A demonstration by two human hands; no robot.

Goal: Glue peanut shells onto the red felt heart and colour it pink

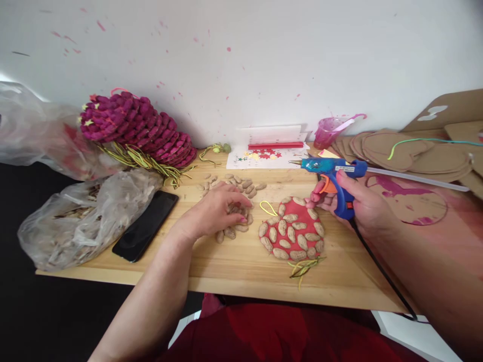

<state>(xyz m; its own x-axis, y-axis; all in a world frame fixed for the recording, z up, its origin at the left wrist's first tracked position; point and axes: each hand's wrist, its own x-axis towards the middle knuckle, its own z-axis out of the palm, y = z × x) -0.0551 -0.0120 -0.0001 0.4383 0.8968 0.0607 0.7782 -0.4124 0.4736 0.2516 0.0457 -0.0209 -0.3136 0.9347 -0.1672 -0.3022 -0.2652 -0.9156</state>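
One grip (372,207), the right, wraps the hot-glue gun (317,165), presumably held up to spare the surface (226,266); the left grip (213,208) curls over loose peanuts (229,233), any pinch unclear. Between them lies the peanut-studded red cutout (301,212).

There is one glue gun (335,168), one peanut-covered cutout (292,232) and one phone (146,226).

Holding blue hot-glue gun (320,165) in right hand (368,206), upper right of peanut-studded red cutout (301,213).
Curving left hand (213,211) over loose unshelled peanuts (229,233), left of cutout.
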